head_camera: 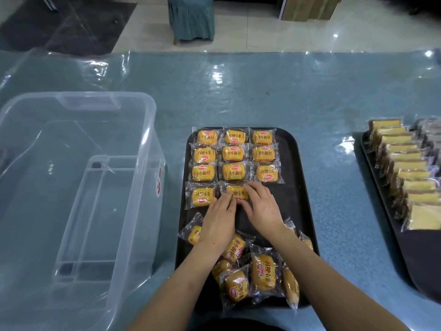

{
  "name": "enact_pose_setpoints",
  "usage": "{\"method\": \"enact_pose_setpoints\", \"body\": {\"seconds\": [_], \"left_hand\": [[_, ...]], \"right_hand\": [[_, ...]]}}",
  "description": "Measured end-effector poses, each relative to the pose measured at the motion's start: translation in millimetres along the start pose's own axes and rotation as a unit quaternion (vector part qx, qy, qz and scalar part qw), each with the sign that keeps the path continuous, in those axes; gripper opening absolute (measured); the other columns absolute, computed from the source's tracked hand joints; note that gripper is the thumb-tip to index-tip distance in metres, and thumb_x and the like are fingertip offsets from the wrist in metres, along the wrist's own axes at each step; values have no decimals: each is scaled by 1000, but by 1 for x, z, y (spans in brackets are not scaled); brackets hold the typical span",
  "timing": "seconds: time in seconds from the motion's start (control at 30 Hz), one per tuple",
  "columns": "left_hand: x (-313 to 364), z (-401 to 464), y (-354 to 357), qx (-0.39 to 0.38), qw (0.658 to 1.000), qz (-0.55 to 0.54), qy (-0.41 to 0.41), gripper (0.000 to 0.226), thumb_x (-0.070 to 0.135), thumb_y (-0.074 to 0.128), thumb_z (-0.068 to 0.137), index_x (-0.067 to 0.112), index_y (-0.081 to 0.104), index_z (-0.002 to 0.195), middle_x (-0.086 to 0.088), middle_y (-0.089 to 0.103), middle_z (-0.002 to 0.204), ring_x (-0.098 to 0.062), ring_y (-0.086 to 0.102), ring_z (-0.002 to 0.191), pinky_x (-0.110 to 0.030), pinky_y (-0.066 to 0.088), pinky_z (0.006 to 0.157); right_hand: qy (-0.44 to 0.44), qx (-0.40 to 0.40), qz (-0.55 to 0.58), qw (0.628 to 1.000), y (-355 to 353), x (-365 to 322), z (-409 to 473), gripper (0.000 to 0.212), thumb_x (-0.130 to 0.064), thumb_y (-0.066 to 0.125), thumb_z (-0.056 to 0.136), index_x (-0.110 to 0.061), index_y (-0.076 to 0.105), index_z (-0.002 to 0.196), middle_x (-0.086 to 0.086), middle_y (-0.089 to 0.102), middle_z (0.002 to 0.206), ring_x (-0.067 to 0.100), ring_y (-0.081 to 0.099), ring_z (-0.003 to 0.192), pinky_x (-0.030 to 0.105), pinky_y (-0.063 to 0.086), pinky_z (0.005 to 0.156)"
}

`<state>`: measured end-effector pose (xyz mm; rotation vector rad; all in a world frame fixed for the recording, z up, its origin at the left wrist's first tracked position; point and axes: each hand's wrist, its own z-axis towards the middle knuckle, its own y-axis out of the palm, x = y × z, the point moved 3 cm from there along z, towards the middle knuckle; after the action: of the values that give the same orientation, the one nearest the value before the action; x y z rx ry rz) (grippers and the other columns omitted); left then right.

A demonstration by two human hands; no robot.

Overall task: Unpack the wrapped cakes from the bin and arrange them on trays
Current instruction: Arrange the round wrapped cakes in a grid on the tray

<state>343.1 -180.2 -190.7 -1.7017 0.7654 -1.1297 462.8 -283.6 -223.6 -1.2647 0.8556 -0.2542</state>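
Note:
A black tray (296, 177) lies in front of me with several wrapped yellow cakes in neat rows at its far end. Both hands meet on one wrapped cake (235, 191) in the fourth row, middle spot. My left hand (218, 217) touches its near left edge with straight fingers. My right hand (263, 209) rests its fingers over the cake's right side. Another cake (201, 196) lies to its left. A loose pile of wrapped cakes (260, 273) sits at the tray's near end, under my forearms. The clear plastic bin (133, 108) stands at left with nothing in it.
A second black tray (420, 263) at the right edge holds a row of several wrapped sliced cakes (405, 163). The table wears a teal cloth under shiny clear plastic (238, 91). Beyond it is tiled floor with a covered stool (191, 17).

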Motion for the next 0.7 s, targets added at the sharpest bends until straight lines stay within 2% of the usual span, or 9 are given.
{"method": "enact_pose_setpoints", "body": {"seconds": [0.17,0.3,0.7], "left_hand": [[-4,7,5,-20,1000,16,-10,67,12,50,105,9,18,164,-7,11,173,-19,9,160,-39,7,131],[-4,6,8,-59,996,61,-8,66,14,42,107,7,10,165,-12,0,174,-26,2,160,-46,8,131],[0,10,3,-69,996,59,-16,68,13,46,105,9,13,165,-10,5,174,-26,5,160,-47,10,131]], "right_hand": [[15,-39,-20,999,7,4,2,51,-32,66,101,-14,56,148,5,55,150,26,53,134,46,50,109],[27,-64,-36,997,5,1,3,52,-32,63,102,-17,52,151,3,52,153,26,50,136,44,47,109],[41,-107,-15,993,-4,-1,2,63,-30,60,104,-25,36,162,-5,38,166,21,37,149,42,36,120]]}}
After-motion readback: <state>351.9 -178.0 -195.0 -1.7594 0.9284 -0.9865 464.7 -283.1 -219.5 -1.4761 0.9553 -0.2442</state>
